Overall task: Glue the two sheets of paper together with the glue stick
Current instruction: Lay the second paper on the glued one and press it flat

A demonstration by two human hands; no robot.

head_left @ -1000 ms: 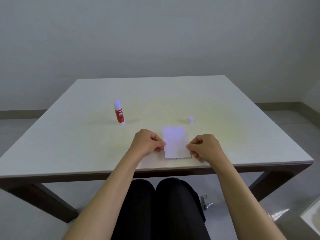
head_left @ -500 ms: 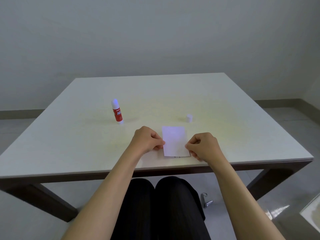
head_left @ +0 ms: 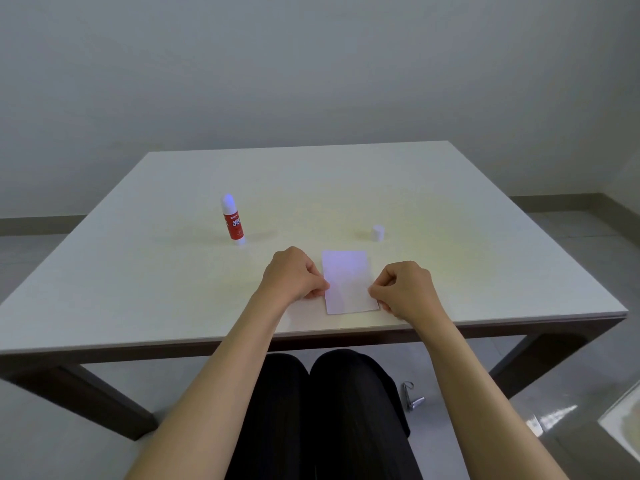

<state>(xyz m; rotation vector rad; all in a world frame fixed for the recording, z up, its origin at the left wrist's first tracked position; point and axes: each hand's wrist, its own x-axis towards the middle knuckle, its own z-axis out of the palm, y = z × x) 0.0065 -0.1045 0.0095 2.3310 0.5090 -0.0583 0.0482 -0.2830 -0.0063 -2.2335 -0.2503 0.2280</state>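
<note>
A small white paper sheet (head_left: 348,280) lies flat near the table's front edge; I cannot tell whether a second sheet lies under it. My left hand (head_left: 294,277) is curled, its fingertips pinching the paper's left edge. My right hand (head_left: 403,289) is curled the same way on the right edge. The red and white glue stick (head_left: 232,220) stands upright and uncapped to the far left of the paper. Its white cap (head_left: 378,233) sits beyond the paper to the right.
The white table (head_left: 485,244) has dark wooden legs and a front edge close to my hands. My black-clad legs are under it. A small metal object (head_left: 412,398) lies on the floor at the right.
Both hands have stayed pinched on the paper's edges. The view has tilted slightly, and the paper's bottom edge now looks flat against the table.
</note>
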